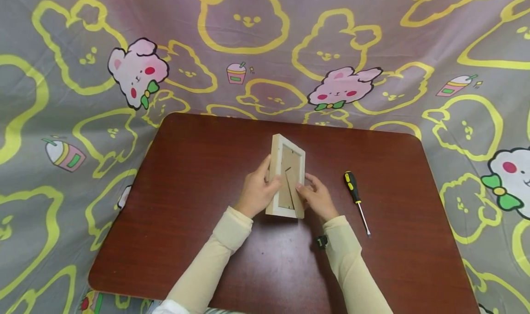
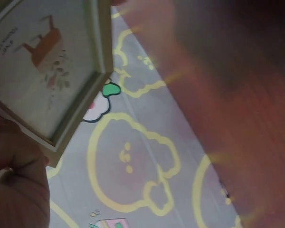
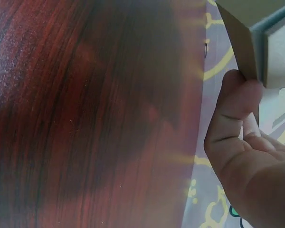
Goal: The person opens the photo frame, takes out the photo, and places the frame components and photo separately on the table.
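Picture frame (image 1: 286, 164), one, pale wood, rectangular; held up off the table (image 1: 186, 176) over its middle, clear of all four edges, tilted, its back towards the wearer. Reverse: brown backing board (image 1: 291, 158) inside a whitish border, with a slanting strut outline and small dark marks near the upper and lower ends. Front, per the left wrist view: a print (image 2: 45, 57) of an orange-brown legged vessel with leafy sprigs and lettering too blurred to read. Left hand (image 1: 257, 190): clamped on the frame's left side, thumb laid over the back. Right hand (image 1: 319, 198): pinching the frame's right side low down, thumb on the back, fingers behind. Sleeves, two, cream; a small black item (image 1: 321, 241) beside the right cuff. Screwdriver (image 1: 356, 199), one, black-and-yellow handle, metal shaft; lying on the table between the right hand and the table's right edge, touching neither, handle towards the far edge, tip towards the near edge. Table: reddish-brown, wood-grained, its far corners and near left corner rounded. Cloth (image 1: 256, 37): grey, hung beyond the far, left and right edges, printed with yellow animal outlines, pink-cheeked rabbits with green bows, and drink cups.
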Motion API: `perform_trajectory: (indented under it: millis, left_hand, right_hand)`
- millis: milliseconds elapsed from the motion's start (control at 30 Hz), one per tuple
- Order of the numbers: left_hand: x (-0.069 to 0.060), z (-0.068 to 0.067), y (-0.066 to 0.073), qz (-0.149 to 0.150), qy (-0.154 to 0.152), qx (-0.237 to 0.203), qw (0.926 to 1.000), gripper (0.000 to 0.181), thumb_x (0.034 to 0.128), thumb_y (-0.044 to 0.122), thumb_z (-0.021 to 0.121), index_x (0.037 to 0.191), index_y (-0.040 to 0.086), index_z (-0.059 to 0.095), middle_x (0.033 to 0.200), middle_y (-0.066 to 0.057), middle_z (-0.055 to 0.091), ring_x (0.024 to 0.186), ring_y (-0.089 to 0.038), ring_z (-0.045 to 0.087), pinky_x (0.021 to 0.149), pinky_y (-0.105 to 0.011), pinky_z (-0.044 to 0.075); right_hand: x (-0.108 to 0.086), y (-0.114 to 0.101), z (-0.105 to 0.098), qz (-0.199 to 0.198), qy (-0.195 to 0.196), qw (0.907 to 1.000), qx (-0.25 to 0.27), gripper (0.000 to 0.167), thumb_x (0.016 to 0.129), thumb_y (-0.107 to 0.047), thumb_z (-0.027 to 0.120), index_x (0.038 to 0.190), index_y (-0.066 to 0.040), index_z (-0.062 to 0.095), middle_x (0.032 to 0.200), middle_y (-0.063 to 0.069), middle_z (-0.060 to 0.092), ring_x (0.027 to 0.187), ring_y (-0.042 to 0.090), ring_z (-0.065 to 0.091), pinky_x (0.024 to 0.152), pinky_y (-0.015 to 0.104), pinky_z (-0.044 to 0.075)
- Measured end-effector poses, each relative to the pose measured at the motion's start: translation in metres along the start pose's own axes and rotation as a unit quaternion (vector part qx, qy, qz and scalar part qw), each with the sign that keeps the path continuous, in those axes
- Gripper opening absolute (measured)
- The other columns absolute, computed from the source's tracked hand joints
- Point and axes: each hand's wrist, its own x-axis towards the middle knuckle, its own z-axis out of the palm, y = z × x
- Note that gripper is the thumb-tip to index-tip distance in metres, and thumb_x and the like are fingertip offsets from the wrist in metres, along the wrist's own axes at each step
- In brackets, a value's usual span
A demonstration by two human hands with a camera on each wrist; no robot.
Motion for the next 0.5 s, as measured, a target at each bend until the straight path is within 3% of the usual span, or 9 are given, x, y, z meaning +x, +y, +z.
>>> perform_trajectory:
  millis: [267, 500]
  left_hand:
    - [-0.006, -0.004, -0.022, 0.006, 0.012, 0.003, 0.9999, 0.069, 0.0927, 0.018, 0.06, 0.158, 0.011, 0.037, 0.055, 0.01, 0.033, 0.046, -0.003, 0.028, 0.042, -0.027, 0.033]
    - [-0.008, -0.007, -0.039, 0.021, -0.004, 0.053, 0.9984, 0.065, 0.0942, 0.022, 0.056, 0.155, 0.008, 0.04, 0.061, 0.009, 0.038, 0.05, -0.004, 0.028, 0.045, -0.027, 0.029]
  right_hand:
    - [-0.008, -0.011, -0.004, -0.001, 0.006, 0.9994, -0.035, 0.068, 0.096, -0.018, 0.071, 0.154, -0.003, 0.038, 0.098, 0.015, 0.061, 0.076, 0.016, 0.057, 0.065, 0.033, 0.049]
    - [-0.008, -0.006, -0.005, -0.034, 0.04, 0.9954, -0.079, 0.064, 0.093, -0.019, 0.075, 0.149, -0.005, 0.046, 0.081, 0.006, 0.047, 0.069, 0.015, 0.046, 0.06, 0.03, 0.042]
